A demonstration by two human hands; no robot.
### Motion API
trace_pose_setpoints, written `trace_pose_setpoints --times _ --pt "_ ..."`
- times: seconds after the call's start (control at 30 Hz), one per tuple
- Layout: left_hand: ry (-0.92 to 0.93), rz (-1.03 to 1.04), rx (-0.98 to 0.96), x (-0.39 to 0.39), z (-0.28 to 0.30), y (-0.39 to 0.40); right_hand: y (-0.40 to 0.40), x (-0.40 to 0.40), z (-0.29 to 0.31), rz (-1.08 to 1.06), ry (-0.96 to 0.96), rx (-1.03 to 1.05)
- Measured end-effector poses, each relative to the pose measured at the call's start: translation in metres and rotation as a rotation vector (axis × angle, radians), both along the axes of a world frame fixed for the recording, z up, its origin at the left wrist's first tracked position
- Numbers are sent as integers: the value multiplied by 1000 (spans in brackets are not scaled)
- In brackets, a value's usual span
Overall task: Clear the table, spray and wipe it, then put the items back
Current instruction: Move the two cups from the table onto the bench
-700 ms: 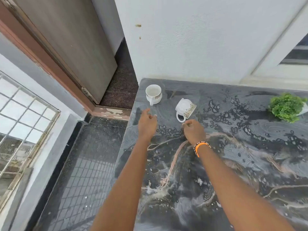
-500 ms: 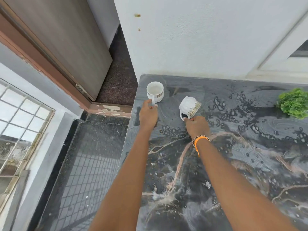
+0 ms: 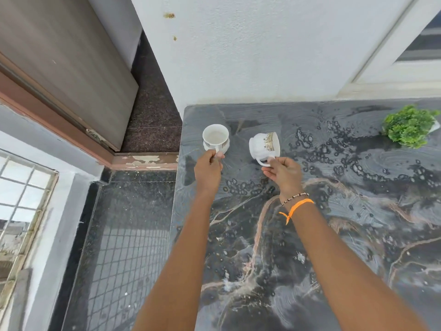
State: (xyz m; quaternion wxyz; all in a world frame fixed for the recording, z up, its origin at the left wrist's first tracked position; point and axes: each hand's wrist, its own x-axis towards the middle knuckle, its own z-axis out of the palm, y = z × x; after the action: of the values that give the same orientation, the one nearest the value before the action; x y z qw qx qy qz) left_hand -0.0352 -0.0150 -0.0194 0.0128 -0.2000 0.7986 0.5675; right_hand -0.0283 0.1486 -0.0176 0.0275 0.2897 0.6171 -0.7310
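Observation:
Two white cups with gold trim sit near the far left corner of the dark marbled table [image 3: 310,247]. The left cup [image 3: 215,137] stands upright, and my left hand [image 3: 208,169] pinches its handle. The right cup [image 3: 264,145] is tipped on its side with the mouth facing right, and my right hand [image 3: 284,174] grips its handle with thumb and fingers. I cannot tell whether either cup is lifted off the table. An orange thread and a bead bracelet circle my right wrist.
A small green potted plant [image 3: 409,125] stands at the table's far right. A white wall runs just behind the table. The table's left edge drops to a dark tiled floor [image 3: 128,247], with a brown door [image 3: 62,58] and a barred window at the left.
Both hands reached forward from the table top to the cups and closed on their handles. The right cup now tilts with its mouth turned more to the right.

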Motion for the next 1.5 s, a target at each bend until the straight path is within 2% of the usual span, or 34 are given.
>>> trace_pose_setpoints --times 0.2,0.47,0.9,1.07,1.27,1.5 --pt "-11 -36 85 38 16 29 36 25 16 -23 35 52" --pt "11 -226 78 92 36 120 120 93 29 -172 48 140" --pt "-9 -424 262 238 58 355 351 278 62 -416 117 330" --pt "-27 -586 225 280 55 454 439 344 57 -533 126 301" --pt "-28 -792 210 302 48 562 530 390 38 -694 104 331" --pt "-71 -969 203 301 33 692 637 410 22 -814 14 383"
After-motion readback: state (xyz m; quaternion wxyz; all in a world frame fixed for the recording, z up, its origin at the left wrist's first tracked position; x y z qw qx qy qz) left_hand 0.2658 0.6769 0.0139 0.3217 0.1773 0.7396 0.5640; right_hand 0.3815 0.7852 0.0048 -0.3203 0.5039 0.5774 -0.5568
